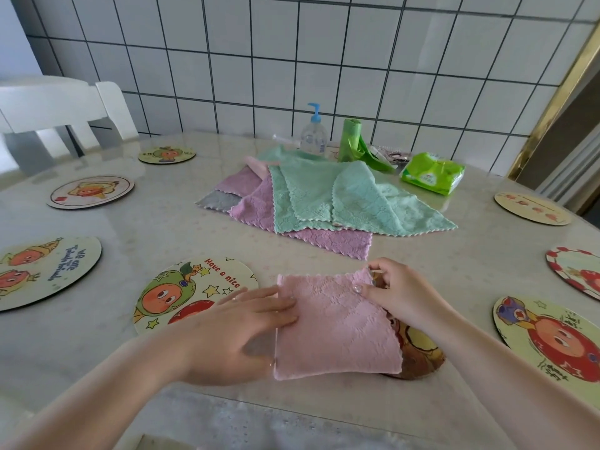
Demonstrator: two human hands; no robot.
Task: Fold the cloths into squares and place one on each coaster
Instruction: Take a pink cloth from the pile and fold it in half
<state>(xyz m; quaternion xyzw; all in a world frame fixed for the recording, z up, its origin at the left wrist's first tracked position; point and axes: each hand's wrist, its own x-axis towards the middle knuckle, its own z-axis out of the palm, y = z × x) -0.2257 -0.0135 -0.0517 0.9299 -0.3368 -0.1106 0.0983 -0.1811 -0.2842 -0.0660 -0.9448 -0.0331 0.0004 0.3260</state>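
Folded pink cloth (337, 326) being settled onto a coaster (418, 355) at the near counter (168, 222) edge.

Left hand (237, 332) is lying flat with fingers straight, pressing the cloth's left edge; right hand (399, 293) is pinching the cloth's top right corner between thumb and fingertips. Cloth looks light, soft, floppy microfibre, likely grippy rather than slick, so it is best taken at corners or along a folded edge and smoothed flat. It is covering most of the coaster, only the brown right rim showing, so centring is hard to judge. Layer count of the fold can't be told. Unfolded pile of cloths (324, 196) sits mid-counter, well apart; how many are in it is unclear with the overlaps. Far-right coaster (578, 271) is cut off by the frame.
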